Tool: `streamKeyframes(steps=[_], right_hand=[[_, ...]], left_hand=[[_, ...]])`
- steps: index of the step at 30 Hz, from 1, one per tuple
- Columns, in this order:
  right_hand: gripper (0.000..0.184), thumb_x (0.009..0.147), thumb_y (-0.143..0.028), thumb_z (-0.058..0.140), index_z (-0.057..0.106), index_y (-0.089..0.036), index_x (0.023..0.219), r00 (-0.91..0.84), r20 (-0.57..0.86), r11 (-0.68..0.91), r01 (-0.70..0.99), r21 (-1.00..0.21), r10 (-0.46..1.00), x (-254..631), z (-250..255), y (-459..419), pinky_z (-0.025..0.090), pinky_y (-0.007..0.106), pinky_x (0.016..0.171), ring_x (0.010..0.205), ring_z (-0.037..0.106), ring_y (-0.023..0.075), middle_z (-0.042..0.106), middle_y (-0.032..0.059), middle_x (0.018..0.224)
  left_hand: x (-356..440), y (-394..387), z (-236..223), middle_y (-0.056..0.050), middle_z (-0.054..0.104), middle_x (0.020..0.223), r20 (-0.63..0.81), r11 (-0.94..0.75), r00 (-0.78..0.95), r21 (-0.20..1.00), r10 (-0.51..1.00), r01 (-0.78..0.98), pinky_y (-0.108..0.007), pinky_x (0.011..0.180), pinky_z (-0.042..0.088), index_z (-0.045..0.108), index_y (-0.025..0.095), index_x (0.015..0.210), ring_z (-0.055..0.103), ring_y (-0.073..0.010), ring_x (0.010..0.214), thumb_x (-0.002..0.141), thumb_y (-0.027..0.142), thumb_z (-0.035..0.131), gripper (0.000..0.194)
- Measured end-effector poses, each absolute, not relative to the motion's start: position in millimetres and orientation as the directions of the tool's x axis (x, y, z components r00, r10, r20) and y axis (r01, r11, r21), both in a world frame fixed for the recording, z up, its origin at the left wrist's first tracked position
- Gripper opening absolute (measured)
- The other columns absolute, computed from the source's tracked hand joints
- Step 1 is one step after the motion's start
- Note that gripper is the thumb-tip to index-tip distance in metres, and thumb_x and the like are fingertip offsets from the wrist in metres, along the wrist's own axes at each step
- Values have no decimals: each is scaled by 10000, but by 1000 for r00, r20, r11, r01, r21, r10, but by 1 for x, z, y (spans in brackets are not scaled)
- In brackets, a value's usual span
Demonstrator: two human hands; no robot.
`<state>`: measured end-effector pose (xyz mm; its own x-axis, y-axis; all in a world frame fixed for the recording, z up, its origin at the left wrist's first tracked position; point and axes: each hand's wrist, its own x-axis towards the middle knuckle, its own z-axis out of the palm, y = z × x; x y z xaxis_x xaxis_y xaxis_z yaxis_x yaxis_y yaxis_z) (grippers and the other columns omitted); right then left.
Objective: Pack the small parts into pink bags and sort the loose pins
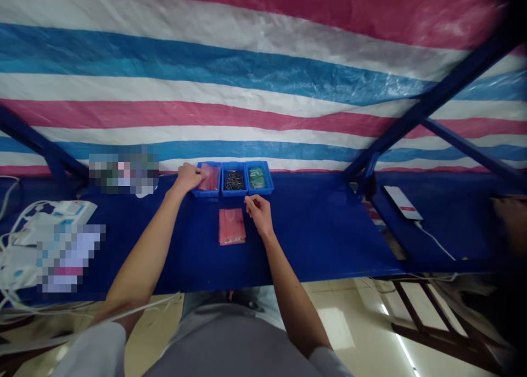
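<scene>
Three small blue bins stand side by side at the back of the blue table. The left bin [207,193] holds pink plastic bags [211,177], and my left hand [190,178] reaches over its left wall, fingers closed at the edge of a bag. Dark screws [234,180] fill the middle bin [234,192]. Green packets [257,177] lie in the right bin [265,190]. Just in front of these, my right hand [259,212] is pinched; whatever its fingertips hold is too small to name. A pink bag [231,226] lies flat beside it, small pieces showing along its near edge.
White power strips and cables [53,223] crowd the left side, near blurred-out items. At right, a phone [403,202] with a white cable lies beyond a blue metal frame post [366,174]. Another person's hand [510,212] shows at the far right. Striped sheeting [263,91] hangs behind.
</scene>
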<state>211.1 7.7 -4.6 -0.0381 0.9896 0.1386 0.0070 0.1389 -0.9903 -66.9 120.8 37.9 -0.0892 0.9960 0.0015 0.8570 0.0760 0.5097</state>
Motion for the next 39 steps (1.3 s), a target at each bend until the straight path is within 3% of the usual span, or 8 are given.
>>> streamKeyframes(steps=[2,6,14,18,22,28,32,39], right_hand=[[377,903,-515,602,600,-180,731,-86,159,169,120,-978,983,220,-6,9,358,236,537,537,455,106,521,-28,594],[392,884,-532,619,613,-182,708,-182,156,208,316,-926,971,235,-9,12,385,238,551,579,515,125,576,-12,615],[390,746,-494,780,640,-194,951,-313,32,143,338,-930,949,232,-19,12,424,218,470,517,582,120,666,-13,691],[366,748,-381,786,634,-186,1018,-329,14,111,277,-954,944,226,-25,12,429,217,450,462,579,107,681,-13,703],[325,749,-305,767,627,-177,1012,-308,18,81,192,-978,951,224,-25,12,445,222,476,479,585,107,672,-15,701],[362,756,-287,738,625,-196,1088,-308,105,95,-47,-994,946,219,-10,10,497,244,596,616,606,127,603,-38,716],[341,766,-280,741,646,-212,1086,-283,139,105,-131,-986,949,214,-5,8,503,263,686,673,589,130,590,-30,753],[341,759,-321,793,668,-233,1064,-197,162,105,-272,-957,967,210,-1,3,488,257,694,684,538,120,533,-26,788]], left_hand=[[-63,114,36,-186,648,1081,80,62,-101,392,992,918,-468,987,414,750,125,997,526,-376,1122,762,535,659,481],[-62,96,33,-178,502,1331,214,42,-126,361,969,932,-512,1035,400,544,239,1423,457,-401,1234,786,591,649,735],[-65,87,21,-140,465,1476,130,-119,77,355,988,927,-603,1139,221,663,283,1306,256,-418,1446,915,555,530,495],[-45,56,28,-133,416,1492,457,-196,-6,393,890,898,-554,1139,288,648,263,1305,331,-381,1384,917,463,578,442],[-18,21,31,-114,560,1262,631,-342,-33,463,775,818,-459,1073,408,707,216,1137,490,-295,1225,944,353,564,277],[-1,-3,12,-78,666,1091,540,-465,75,638,838,614,-332,888,504,690,201,1133,634,-184,908,990,325,489,276],[0,-9,1,-83,702,1111,472,-457,120,710,873,536,-324,847,501,675,206,1181,644,-194,929,992,345,491,298],[1,-13,4,-74,705,1123,306,-324,113,840,945,436,-360,928,468,546,223,1384,645,-221,963,941,416,576,484]])
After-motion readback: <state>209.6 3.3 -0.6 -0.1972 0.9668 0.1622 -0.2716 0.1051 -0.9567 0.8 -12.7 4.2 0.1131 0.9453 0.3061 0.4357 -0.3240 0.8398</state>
